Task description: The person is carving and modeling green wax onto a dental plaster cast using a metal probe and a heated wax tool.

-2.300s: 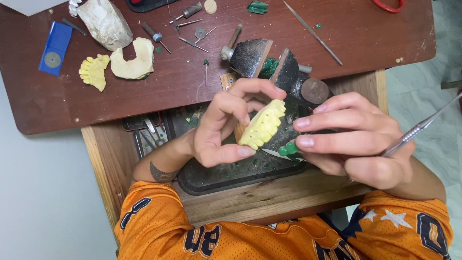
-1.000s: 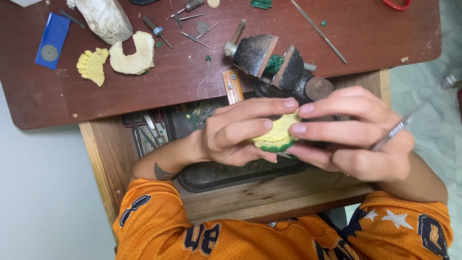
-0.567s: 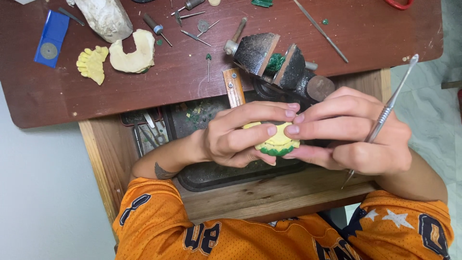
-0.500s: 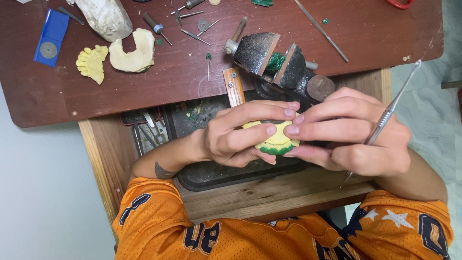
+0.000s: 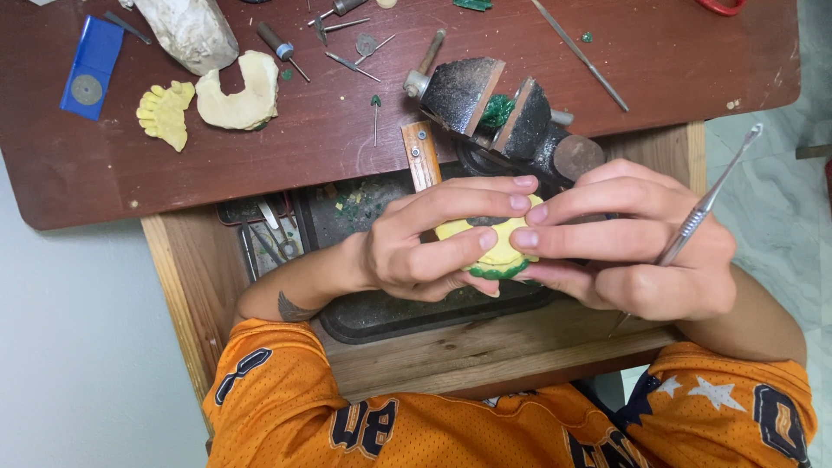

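Note:
A small yellow tooth-shaped cast with green wax at its base (image 5: 491, 254) is pinched between both hands over an open drawer. My left hand (image 5: 426, 247) wraps it from the left, fingertips on its top edge. My right hand (image 5: 626, 238) grips it from the right and also carries a thin metal carving tool (image 5: 706, 203), whose tip points up and to the right, away from the cast. Most of the cast is hidden by fingers.
A dark bench block with a green piece clamped in it (image 5: 498, 111) stands just beyond the hands. On the brown bench lie another yellow cast (image 5: 165, 112), a cream plaster piece (image 5: 238, 92), a blue card (image 5: 89, 78), burs and a long rod (image 5: 579, 55). A dark tray (image 5: 390, 321) sits in the drawer.
The cast, earlier shown tilted with its teeth visible, is now closed in between both hands' fingertips. The metal tool swung from low right to pointing up-right.

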